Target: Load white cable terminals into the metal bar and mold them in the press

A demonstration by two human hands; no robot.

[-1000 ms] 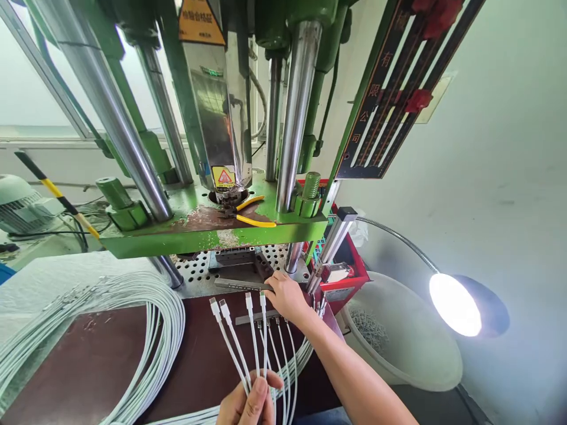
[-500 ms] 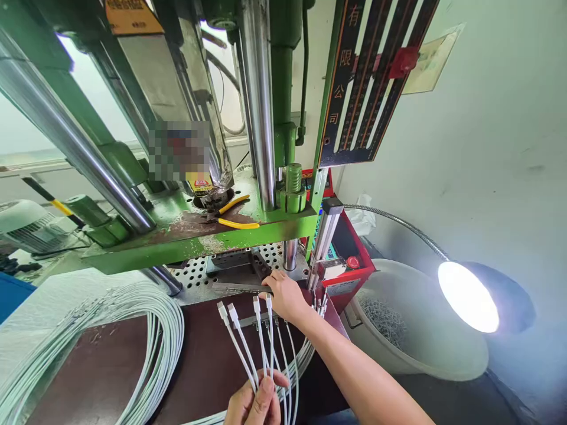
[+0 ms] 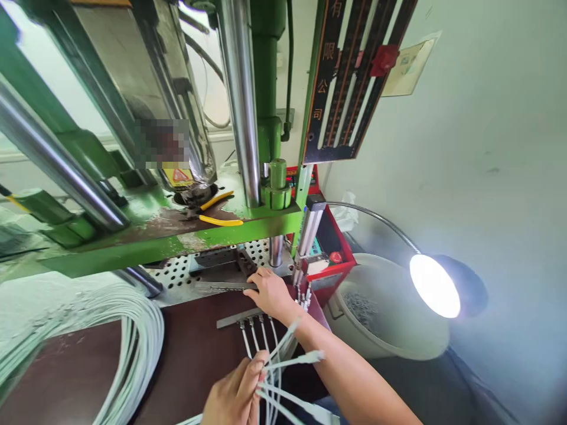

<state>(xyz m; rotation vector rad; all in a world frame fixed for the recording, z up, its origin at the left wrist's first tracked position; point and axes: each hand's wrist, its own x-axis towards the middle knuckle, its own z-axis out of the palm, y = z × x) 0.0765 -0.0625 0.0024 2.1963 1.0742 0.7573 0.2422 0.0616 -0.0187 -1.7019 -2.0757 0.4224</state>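
My left hand is closed around a bunch of white cables, whose connector ends fan out to the right and are partly blurred. Farther up, my right hand has its fingers and thumb closed on the right end of a flat metal bar at the front of the press bed. Between the hands, a second metal strip lies on the brown table, with several cable ends set along it. Cables from this strip run down behind my left hand.
A large coil of white cable rests on the table at left. The green press carries yellow-handled pliers on its ledge. At right are a red control box, a lit lamp and a white bin containing scraps.
My left hand has turned, swinging the cable ends from pointing away to pointing right. The strip with cables shows more fully. My right hand stays at the bar, and the view has shifted right.
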